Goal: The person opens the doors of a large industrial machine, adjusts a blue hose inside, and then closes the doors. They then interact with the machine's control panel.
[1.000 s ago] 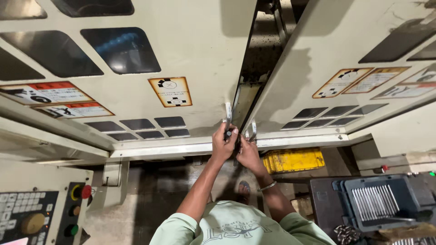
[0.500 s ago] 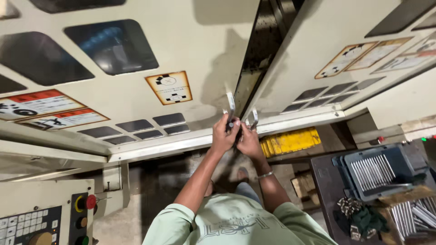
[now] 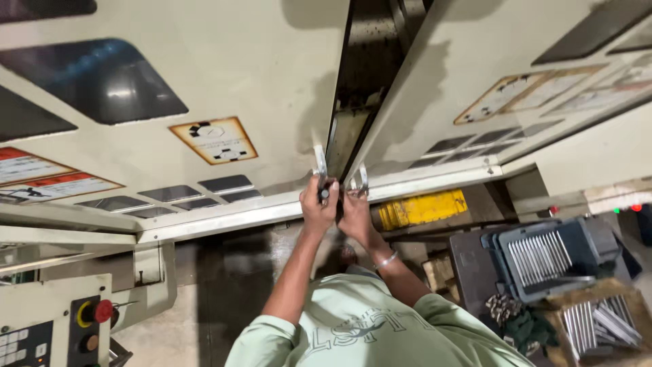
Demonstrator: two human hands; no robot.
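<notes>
Cream metal machine doors (image 3: 224, 81): left hand (image 3: 318, 207) closed round left silver metal door handle (image 3: 319, 163), right hand (image 3: 354, 214) closed round right silver metal door handle (image 3: 363, 178), both at centre gap betw. doors.

Control panel (image 3: 41, 333) cut by edge; right handle (image 3: 362, 178) perhaps partly hidden.

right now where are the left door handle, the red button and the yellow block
left door handle (image 3: 318, 162), head view, on the metal bar above the left hand
red button (image 3: 103, 310), head view, on its round cap
yellow block (image 3: 421, 208), head view, on the middle of its front face
</notes>
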